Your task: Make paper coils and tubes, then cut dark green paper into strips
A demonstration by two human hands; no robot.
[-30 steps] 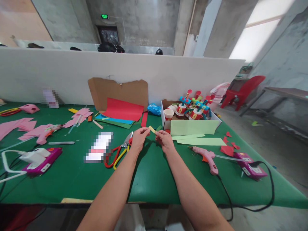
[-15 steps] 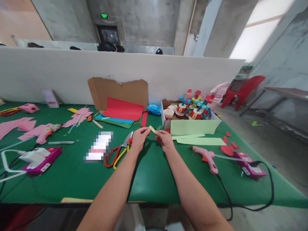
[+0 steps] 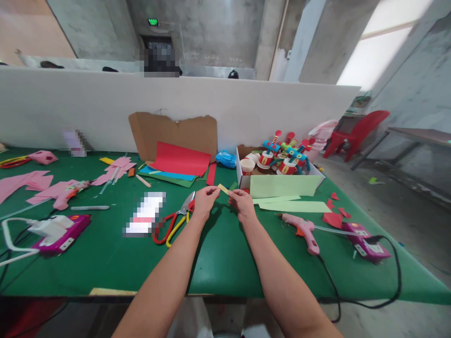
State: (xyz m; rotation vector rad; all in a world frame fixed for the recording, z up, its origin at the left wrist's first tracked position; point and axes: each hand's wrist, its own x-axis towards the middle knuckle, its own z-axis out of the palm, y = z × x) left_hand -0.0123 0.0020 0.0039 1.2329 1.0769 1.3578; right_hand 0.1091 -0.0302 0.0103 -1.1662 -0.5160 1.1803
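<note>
Between my two hands is a small yellow paper strip (image 3: 223, 189), held a little above the green table. My left hand (image 3: 206, 203) pinches its left end with thumb and fingertips. The other end sits in the pinch of my right hand (image 3: 241, 203). Just left of my left wrist lies a pair of scissors (image 3: 172, 225) with red and yellow handles. Past my right hand, light green paper strips (image 3: 296, 205) lie in front of a white box (image 3: 319, 180), which holds paper cups and several colourful paper figures (image 3: 287, 155).
A pink glue gun (image 3: 303, 230) and a purple power strip (image 3: 366, 241) with a cable are at right. Coloured paper sheets (image 3: 183, 159) lean by brown cardboard (image 3: 141, 134). Another glue gun (image 3: 66, 196), pink paper (image 3: 24, 185) and a second power strip (image 3: 63, 234) occupy the left.
Both hands keep their pinch on the strip in nearly the same place. The right fingers have shifted very slightly to the right.
</note>
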